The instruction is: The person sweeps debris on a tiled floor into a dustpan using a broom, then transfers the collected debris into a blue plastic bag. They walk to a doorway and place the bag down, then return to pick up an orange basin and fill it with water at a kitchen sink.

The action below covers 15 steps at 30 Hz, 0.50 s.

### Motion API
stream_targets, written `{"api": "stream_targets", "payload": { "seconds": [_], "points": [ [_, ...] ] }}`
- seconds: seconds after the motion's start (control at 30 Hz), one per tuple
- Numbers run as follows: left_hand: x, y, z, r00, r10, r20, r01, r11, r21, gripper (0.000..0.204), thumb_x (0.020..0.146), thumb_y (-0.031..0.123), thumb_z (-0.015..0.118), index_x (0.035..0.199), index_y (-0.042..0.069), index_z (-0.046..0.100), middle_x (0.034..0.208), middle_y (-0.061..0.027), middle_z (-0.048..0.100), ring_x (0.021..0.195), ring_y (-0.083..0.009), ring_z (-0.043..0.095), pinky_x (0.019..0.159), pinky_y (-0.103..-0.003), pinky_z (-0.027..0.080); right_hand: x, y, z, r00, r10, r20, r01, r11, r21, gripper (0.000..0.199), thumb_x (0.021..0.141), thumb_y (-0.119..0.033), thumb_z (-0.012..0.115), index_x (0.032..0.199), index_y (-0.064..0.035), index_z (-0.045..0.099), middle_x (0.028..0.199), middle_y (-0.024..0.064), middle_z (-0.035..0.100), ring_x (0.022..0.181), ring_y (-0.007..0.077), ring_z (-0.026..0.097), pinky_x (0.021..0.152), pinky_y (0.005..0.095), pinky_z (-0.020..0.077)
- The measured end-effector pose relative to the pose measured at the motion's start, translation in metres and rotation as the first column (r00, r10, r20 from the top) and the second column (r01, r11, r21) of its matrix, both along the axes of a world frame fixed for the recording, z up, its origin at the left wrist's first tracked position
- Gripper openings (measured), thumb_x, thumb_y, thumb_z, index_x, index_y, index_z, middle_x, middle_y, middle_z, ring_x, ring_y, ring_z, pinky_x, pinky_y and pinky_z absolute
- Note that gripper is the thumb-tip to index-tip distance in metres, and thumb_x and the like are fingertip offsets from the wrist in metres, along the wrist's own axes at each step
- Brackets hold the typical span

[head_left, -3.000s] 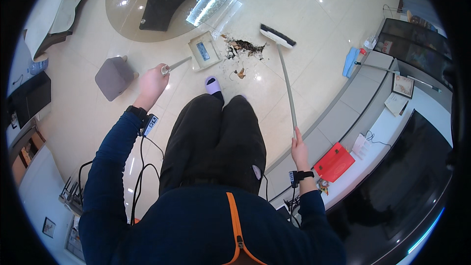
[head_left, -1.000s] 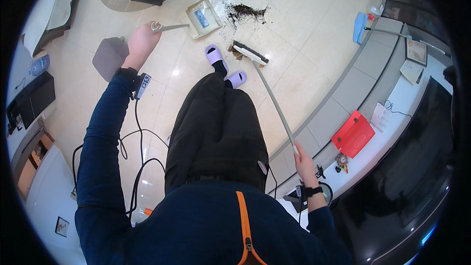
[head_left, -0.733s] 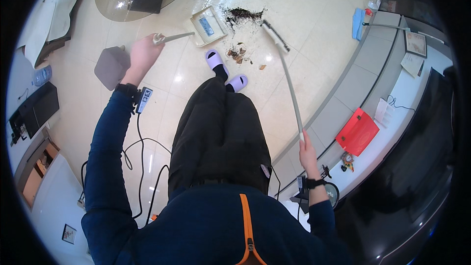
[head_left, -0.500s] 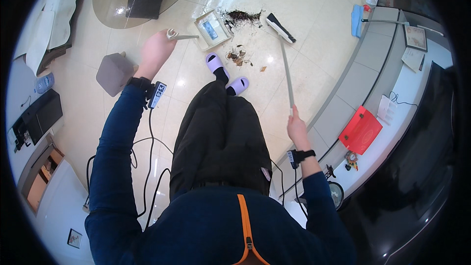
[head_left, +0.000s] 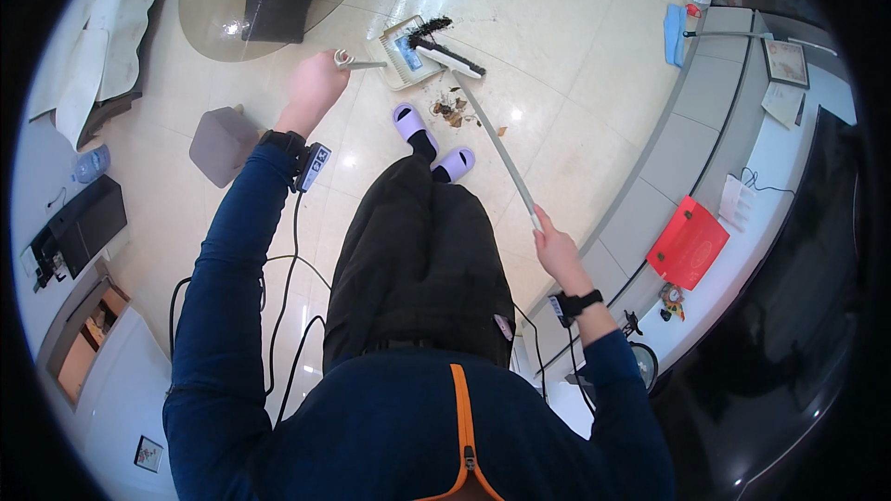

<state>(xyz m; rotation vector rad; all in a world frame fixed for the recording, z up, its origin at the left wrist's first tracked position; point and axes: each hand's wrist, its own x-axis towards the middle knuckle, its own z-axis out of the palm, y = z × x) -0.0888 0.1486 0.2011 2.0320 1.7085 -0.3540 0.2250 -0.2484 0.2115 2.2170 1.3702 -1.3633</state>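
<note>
My left hand (head_left: 318, 85) is closed around the handle of a dustpan (head_left: 405, 72), a cream pan with a ribbed edge and a blue patch inside, lying on the tiled floor. In my right hand (head_left: 558, 251) is the long pale handle of a broom (head_left: 452, 60). Its white head with black bristles lies at the pan's right side, overlapping the opening. Dark debris (head_left: 430, 30) is bunched against the bristles at the pan's mouth. A second heap of brown dry leaves (head_left: 452, 114) lies on the floor between the broom head and my purple slippers (head_left: 454, 165).
A grey stool (head_left: 223, 146) stands left of my feet. Beyond it is a round glass-topped table (head_left: 209, 14). At right runs a low cabinet with a red folder (head_left: 688, 242) and a framed picture (head_left: 786, 65) on its white top. Black cables (head_left: 295, 315) hang from my wrists.
The broom head has swept left from the open floor to the dustpan, gathering the dark debris toward its mouth. My left hand and the dustpan have shifted slightly right.
</note>
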Motion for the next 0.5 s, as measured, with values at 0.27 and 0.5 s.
{"api": "stream_targets", "payload": {
  "seconds": [0.27, 0.5],
  "points": [
    [-0.003, -0.004, 0.001, 0.998, 0.011, 0.069, -0.013, 0.999, 0.033, 0.031, 0.083, 0.029, 0.061, 0.106, 0.01, 0.068, 0.092, -0.0187, 0.069, 0.088, -0.0368, 0.066, 0.078, -0.046, 0.052, 0.021, -0.015, 0.038, 0.978, -0.2, -0.056, 0.206, 0.972, 0.11, 0.052, 0.096, -0.019, 0.051, 0.146, -0.0208, 0.036, 0.073, 0.0253, 0.063, 0.07, 0.043, 0.063, 0.062, 0.0497, 0.0492],
    [-0.004, -0.002, -0.003, 0.999, 0.013, 0.031, -0.014, 0.999, 0.036, 0.029, 0.084, 0.029, 0.061, 0.105, 0.011, 0.068, 0.092, -0.0174, 0.069, 0.087, -0.0362, 0.066, 0.077, -0.046, 0.053, 0.009, 0.09, -0.025, 0.934, -0.349, -0.081, 0.347, 0.937, -0.044, 0.05, 0.097, -0.023, 0.046, 0.146, -0.0191, 0.037, 0.069, 0.022, 0.063, 0.058, 0.0343, 0.063, 0.056, 0.0443, 0.05]
  ]
}}
